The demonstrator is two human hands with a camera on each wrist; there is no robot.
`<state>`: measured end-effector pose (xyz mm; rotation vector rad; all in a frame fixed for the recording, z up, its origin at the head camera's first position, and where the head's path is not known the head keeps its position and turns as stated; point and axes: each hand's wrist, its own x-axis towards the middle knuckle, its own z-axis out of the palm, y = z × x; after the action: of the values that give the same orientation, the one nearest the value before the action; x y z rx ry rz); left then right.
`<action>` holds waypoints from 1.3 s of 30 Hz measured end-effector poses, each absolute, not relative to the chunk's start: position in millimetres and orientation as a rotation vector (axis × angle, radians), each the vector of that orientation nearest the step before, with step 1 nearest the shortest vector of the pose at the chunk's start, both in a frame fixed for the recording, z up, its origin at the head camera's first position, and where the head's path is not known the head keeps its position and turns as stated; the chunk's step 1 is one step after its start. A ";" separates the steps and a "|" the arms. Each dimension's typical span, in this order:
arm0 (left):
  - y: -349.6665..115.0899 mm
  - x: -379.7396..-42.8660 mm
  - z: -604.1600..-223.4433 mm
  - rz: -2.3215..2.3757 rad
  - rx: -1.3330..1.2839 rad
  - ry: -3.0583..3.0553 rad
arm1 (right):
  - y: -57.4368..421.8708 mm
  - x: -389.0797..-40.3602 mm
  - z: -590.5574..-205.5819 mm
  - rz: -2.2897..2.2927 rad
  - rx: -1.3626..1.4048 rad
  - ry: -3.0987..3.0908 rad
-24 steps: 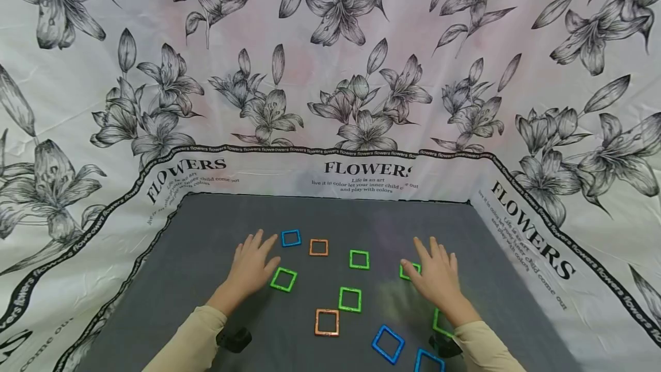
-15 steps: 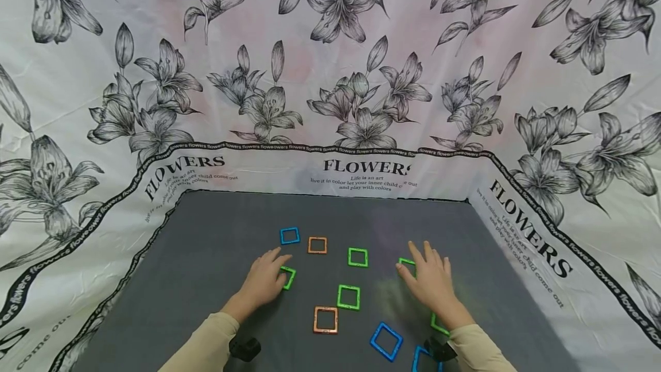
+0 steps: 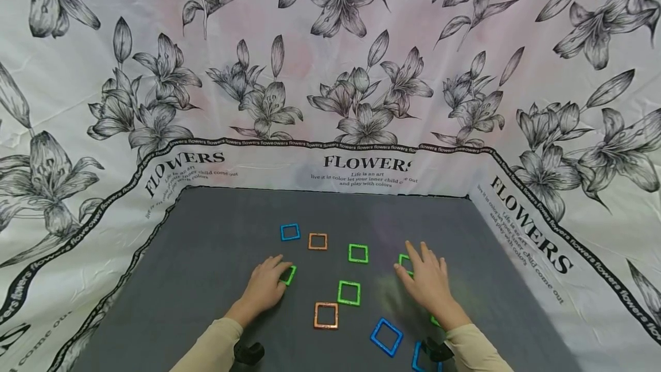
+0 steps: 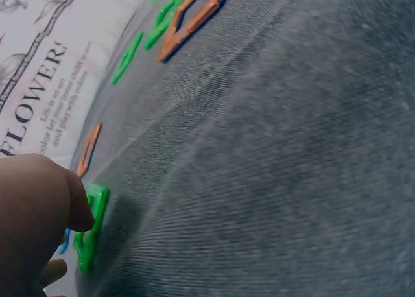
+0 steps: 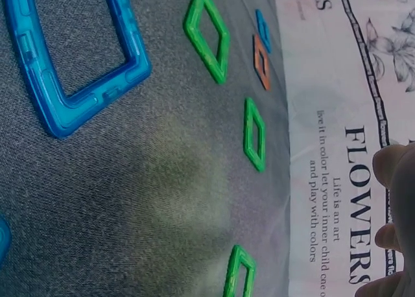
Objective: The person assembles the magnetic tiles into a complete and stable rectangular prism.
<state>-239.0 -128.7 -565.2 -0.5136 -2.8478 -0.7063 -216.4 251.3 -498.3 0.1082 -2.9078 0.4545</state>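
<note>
In the head view my left hand (image 3: 264,286) is over a green square frame (image 3: 291,275), covering much of it. Thumb and fingers come round that frame (image 4: 97,213) in the left wrist view, the thumb against its side; fingertip contact is partly hidden. My right hand (image 3: 430,280) is held above the cloth with fingers spread and nothing in it. Partly behind its thumb and fingers lies another green square frame (image 3: 404,262). Further green frames (image 3: 349,293) (image 3: 358,253) lie flat between the hands.
An orange frame (image 3: 326,316) lies near the middle, another orange frame (image 3: 317,241) and a blue frame (image 3: 290,232) farther back. Two blue frames (image 3: 386,337) (image 3: 418,355) sit at the front right. Flower-printed fabric (image 3: 361,171) rises behind the grey cloth (image 3: 232,217).
My left hand has moved right and toward me, its fingers closing in round the green frame. The right hand has shifted slightly left, still spread. The view has tilted a little down.
</note>
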 end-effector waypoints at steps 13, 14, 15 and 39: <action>-121.8 -234.1 -566.8 -0.687 -0.537 -2.815 | 244.2 -218.4 -512.4 0.475 0.211 -2.910; -120.4 -233.7 -567.4 -0.696 -0.540 -2.809 | 241.9 -218.1 -514.4 0.481 0.239 -2.907; -118.9 -233.4 -568.5 -0.703 -0.542 -2.804 | 239.3 -217.8 -516.7 0.490 0.266 -2.900; -91.8 -230.6 -584.4 -0.868 -0.471 -2.715 | 167.8 -211.8 -560.6 0.635 0.776 -2.853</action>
<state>-230.6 -91.8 -584.4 -0.4710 -2.7155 -0.8676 -211.8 167.8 -560.6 0.7764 -2.8532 0.6354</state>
